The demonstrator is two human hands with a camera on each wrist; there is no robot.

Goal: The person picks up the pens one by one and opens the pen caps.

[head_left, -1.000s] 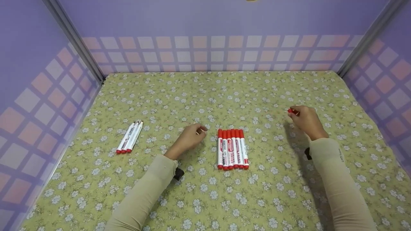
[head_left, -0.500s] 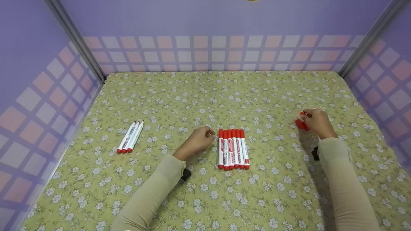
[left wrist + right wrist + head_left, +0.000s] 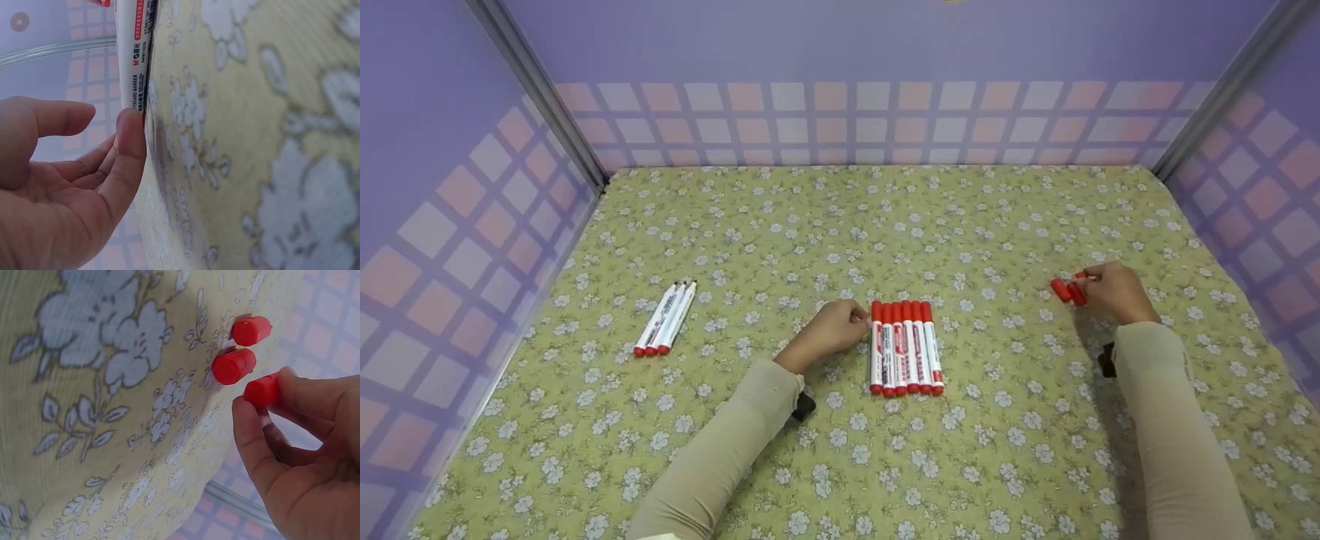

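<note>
My right hand point(image 3: 1121, 292) pinches a small red marker cap point(image 3: 263, 390) between thumb and forefinger, just above the cloth. Beside it two more red caps lie on the cloth, one cap point(image 3: 1060, 289) to the left and another cap point(image 3: 233, 367) nearer the fingers. My left hand point(image 3: 834, 328) is at the left side of a row of several capped red whiteboard markers point(image 3: 905, 352). In the left wrist view a fingertip touches the end marker point(image 3: 130, 56), while the thumb stands apart from it.
Three uncapped markers point(image 3: 664, 321) lie side by side at the left, dark tips pointing away. A flowered green cloth point(image 3: 780, 217) covers the table. Purple panels with a checked band point(image 3: 870, 124) enclose the back and both sides.
My right hand has carried the cap rightward and down, to beside two caps that its fingers hid before. My left hand has moved right, up to the marker row.
</note>
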